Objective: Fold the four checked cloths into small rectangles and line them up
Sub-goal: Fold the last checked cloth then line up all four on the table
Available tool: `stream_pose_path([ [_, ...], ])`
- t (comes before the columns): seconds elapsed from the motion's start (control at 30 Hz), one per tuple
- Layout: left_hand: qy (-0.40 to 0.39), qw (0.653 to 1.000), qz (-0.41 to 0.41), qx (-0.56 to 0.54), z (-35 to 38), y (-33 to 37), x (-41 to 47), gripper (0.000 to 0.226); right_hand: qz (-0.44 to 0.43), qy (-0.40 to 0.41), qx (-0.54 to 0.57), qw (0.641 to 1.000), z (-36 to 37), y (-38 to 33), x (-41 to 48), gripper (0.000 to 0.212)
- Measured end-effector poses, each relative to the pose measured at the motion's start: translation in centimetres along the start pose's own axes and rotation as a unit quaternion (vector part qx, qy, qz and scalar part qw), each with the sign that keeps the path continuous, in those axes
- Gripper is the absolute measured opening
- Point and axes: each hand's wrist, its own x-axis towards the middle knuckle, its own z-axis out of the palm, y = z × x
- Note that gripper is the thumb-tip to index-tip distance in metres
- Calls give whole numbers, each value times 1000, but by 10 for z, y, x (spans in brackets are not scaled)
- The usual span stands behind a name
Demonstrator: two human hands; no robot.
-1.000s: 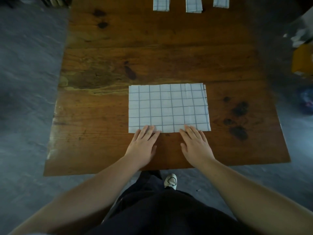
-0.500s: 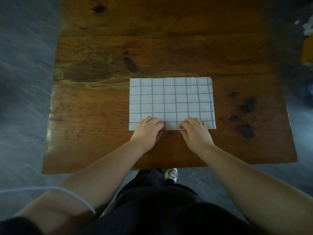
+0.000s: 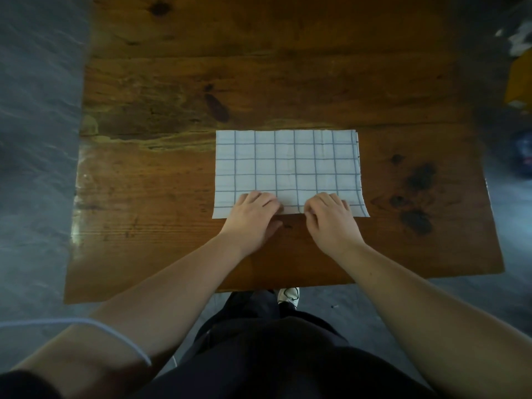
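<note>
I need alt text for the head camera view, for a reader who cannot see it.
The left hand and right hand grip the near edge of a checked cloth lying flat on a wooden table, seen from above. Below show dark clothing and one white shoe.

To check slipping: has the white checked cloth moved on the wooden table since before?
No. The white checked cloth keeps its far-left corner below the dark knot in the wooden table.
</note>
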Motion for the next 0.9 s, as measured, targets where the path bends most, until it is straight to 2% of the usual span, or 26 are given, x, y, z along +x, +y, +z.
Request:
stream_pose_path([
  [0.17,32,999,-25,-16,-16,10,4,22,2,34,6,999,-22,-6,-11,11],
  [0.33,35,997,-50,-38,-45,34,1,20,-27,67,-19,997,-53,-13,-31,29],
  [0.43,15,999,-39,-18,-63,52,-8,19,-56,91,-33,994,-71,-21,-45,24],
  [0.67,25,998,-41,-30,-116,105,-35,19,-95,145,-19,985,-120,-35,-83,15],
  [0.77,43,998,-39,-37,-145,128,-46,15,-111,155,-36,981,-146,-40,-98,20],
  [0.9,80,996,-32,-10,-184,158,-58,14,-129,189,-22,973,-185,-47,-115,15],
])
